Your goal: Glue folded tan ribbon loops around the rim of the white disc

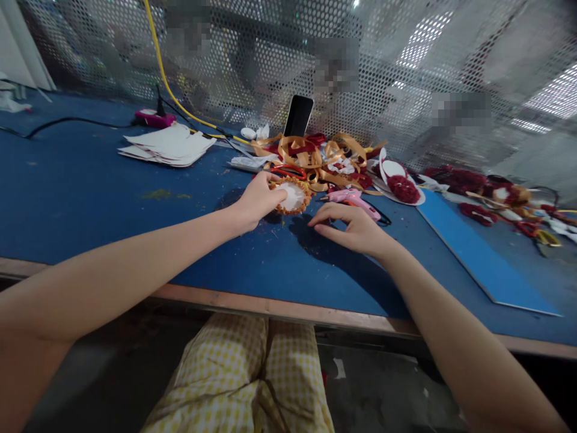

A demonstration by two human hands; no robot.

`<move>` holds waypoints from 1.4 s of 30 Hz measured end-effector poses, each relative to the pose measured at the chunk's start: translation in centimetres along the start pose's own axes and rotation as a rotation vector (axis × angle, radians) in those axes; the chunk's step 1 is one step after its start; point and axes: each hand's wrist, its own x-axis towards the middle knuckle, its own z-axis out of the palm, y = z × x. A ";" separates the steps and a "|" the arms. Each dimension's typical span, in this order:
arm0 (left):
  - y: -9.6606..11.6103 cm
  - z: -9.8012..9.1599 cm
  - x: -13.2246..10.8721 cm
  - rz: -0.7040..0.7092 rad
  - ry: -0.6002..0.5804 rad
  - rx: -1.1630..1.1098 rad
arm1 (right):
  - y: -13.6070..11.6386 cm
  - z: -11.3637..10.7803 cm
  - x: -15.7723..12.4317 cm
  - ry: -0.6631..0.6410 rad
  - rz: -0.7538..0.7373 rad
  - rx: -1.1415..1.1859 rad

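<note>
My left hand (256, 201) is closed on a round white disc with an orange fuzzy rim (293, 196), holding it tilted just above the blue table (90, 192). My right hand (354, 227) rests on the table to the right of the disc, fingers stretched out and slightly curled, holding nothing. A pink glue gun (354, 199) lies just beyond my right hand's fingertips. Behind the disc sits a tangle of gold and red ribbons (318, 156).
A phone (298, 115) leans against the perforated metal screen at the back. A stack of white paper shapes (169, 145) lies at the left. Red pom-pom pieces on white discs (401, 183) and more trimmings (500, 195) spread right. A lighter blue board (478, 255) lies at the right.
</note>
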 end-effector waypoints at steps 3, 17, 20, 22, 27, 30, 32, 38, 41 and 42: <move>-0.3 0.0 0.4 -0.008 0.045 -0.040 | 0.7 0.5 0.5 -0.051 -0.038 -0.117; 0.1 0.1 0.1 -0.074 0.045 -0.070 | -0.5 1.9 0.9 -0.142 -0.164 -0.512; 0.0 0.0 0.3 -0.077 0.028 -0.050 | -0.6 1.2 0.5 -0.172 -0.123 -0.336; -0.1 0.0 0.3 -0.075 0.016 -0.048 | -0.4 0.5 0.3 -0.177 -0.114 -0.228; -0.2 0.0 0.3 -0.063 0.019 -0.027 | 0.4 -0.5 0.2 -0.127 -0.101 -0.124; -0.1 0.0 0.3 -0.070 0.014 -0.034 | 0.8 -0.4 0.3 -0.138 -0.075 -0.147; 0.0 0.0 0.3 -0.076 0.006 -0.054 | 0.9 -0.1 0.4 -0.158 -0.085 -0.157; 0.1 0.1 0.1 -0.065 0.002 -0.066 | -0.4 0.4 0.1 -0.247 -0.081 -0.135; -0.2 0.1 0.3 -0.056 0.005 -0.039 | -1.0 0.2 -0.1 -0.252 -0.052 -0.038; -0.4 0.1 0.5 -0.049 0.009 -0.030 | -1.1 0.1 -0.1 -0.244 -0.055 -0.015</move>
